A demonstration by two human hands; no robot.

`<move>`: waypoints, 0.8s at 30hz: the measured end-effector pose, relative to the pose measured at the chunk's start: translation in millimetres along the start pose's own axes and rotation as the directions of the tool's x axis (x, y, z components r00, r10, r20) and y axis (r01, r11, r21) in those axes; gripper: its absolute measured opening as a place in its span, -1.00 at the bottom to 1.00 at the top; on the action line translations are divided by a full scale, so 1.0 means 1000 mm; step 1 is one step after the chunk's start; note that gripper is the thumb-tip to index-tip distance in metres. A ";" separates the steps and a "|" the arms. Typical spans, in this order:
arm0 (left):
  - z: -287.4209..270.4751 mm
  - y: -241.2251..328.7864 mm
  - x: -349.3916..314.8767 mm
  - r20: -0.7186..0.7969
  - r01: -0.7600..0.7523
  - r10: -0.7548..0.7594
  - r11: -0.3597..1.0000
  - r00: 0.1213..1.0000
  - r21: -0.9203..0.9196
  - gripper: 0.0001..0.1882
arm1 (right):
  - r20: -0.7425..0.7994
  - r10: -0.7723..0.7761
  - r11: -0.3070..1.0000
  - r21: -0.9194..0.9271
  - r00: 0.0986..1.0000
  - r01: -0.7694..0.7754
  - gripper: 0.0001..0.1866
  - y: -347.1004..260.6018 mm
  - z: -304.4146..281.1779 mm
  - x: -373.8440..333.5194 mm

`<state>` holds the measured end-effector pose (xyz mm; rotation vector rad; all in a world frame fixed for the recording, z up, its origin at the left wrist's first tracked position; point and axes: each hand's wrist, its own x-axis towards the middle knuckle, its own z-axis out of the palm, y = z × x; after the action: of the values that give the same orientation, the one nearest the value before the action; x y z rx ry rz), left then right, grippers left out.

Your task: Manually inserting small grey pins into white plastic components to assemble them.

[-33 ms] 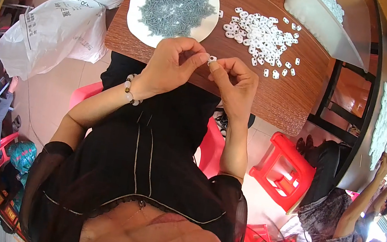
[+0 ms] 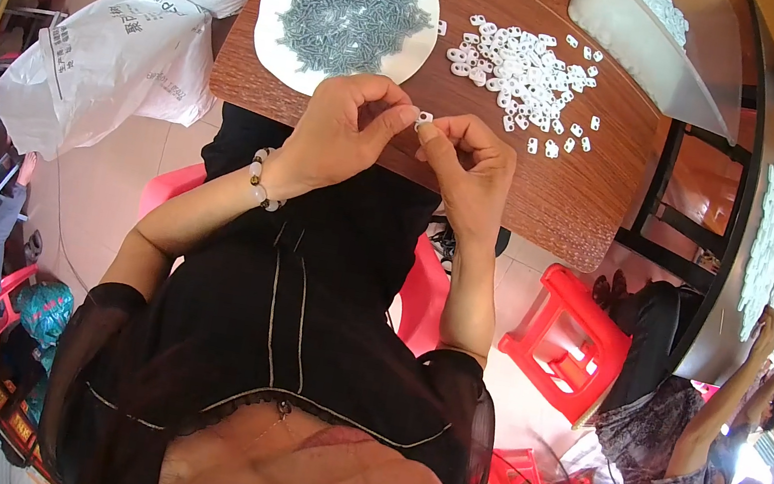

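Both my hands meet over the near edge of the brown wooden table [image 2: 556, 198]. A small white plastic piece with holes [image 2: 425, 117] sits at the fingertips between them. My right hand [image 2: 469, 174] is closed on it in a pinch of thumb and forefinger. My left hand [image 2: 343, 134], a beaded bracelet at its wrist, is also pinched, its tips touching or nearly touching the piece; what it holds, if anything, is hidden. Just beyond the left hand, a white scalloped plate [image 2: 276, 17] bears a heap of small grey screw-like pieces [image 2: 351, 19]. A loose pile of similar white pieces [image 2: 520, 71] lies right of the plate.
A translucent bin [image 2: 630, 52] with more white pieces stands at the far right. White sacks [image 2: 122, 63] are on the floor to the left. A red stool [image 2: 565, 343] stands at the right, near another person's arms [image 2: 715, 406] at a neighbouring table.
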<state>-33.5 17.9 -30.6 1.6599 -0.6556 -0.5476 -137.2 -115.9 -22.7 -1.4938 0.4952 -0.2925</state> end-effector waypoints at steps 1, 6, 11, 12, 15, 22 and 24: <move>0.000 0.000 0.000 0.019 0.007 -0.007 1.000 1.000 0.014 -0.88 | -0.001 0.000 1.000 0.000 1.000 0.000 -0.88 0.001 0.000 0.000; -0.002 -0.002 0.001 0.039 0.030 -0.028 0.999 0.999 -0.036 -0.85 | -0.008 -0.007 1.000 0.016 1.000 0.007 -0.89 0.005 0.001 0.002; -0.004 0.000 0.006 0.058 0.106 -0.095 0.969 0.994 -0.222 -0.78 | -0.074 -0.031 0.995 0.094 0.997 0.038 -0.89 0.006 0.004 0.003; -0.004 0.000 0.007 0.057 0.105 -0.094 0.969 0.994 -0.222 -0.78 | -0.097 -0.027 0.992 0.122 0.995 0.039 -0.89 0.007 0.004 0.003; -0.007 -0.001 0.007 0.057 0.101 -0.090 0.971 0.994 -0.219 -0.76 | -0.112 -0.035 0.990 0.132 0.993 0.050 -0.89 0.009 0.003 0.003; -0.006 -0.002 0.005 0.064 0.110 -0.097 0.966 0.993 -0.233 -0.80 | -0.112 -0.038 0.990 0.133 0.993 0.053 -0.90 0.008 0.005 0.002; -0.005 -0.003 0.005 0.056 0.091 -0.079 0.967 0.995 -0.240 -0.80 | -0.099 -0.062 0.990 0.121 0.993 0.074 -0.89 0.009 0.005 0.002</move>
<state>-26.3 18.6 -32.6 1.4536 -0.5296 -0.7015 -133.9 -112.0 -31.8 -1.3816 0.4936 -0.4420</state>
